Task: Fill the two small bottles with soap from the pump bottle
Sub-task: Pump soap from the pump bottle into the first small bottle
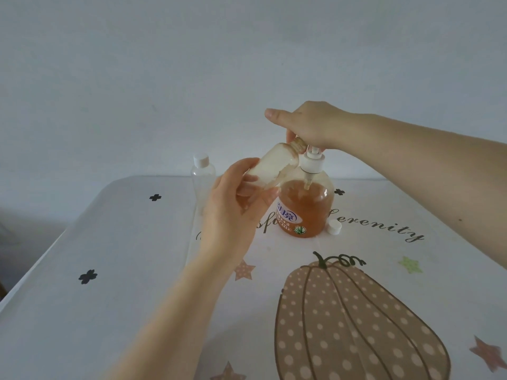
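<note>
The pump bottle [307,207], clear with orange soap and a white pump, stands at the table's far middle. My right hand [310,127] rests on top of the pump head, fingers curled over it. My left hand [233,209] grips a small uncapped bottle [274,165], tilted with its open neck up against the pump spout under my right hand. Orange soap streaks the inside of this bottle. A second small clear bottle [203,179] with a white cap stands upright to the left. A loose white cap [334,227] lies right of the pump bottle's base.
The table [109,270] carries a white cloth printed with a spotted pumpkin, stars and script lettering. Its left edge runs diagonally down to the lower left. A plain pale wall rises right behind the table's far edge.
</note>
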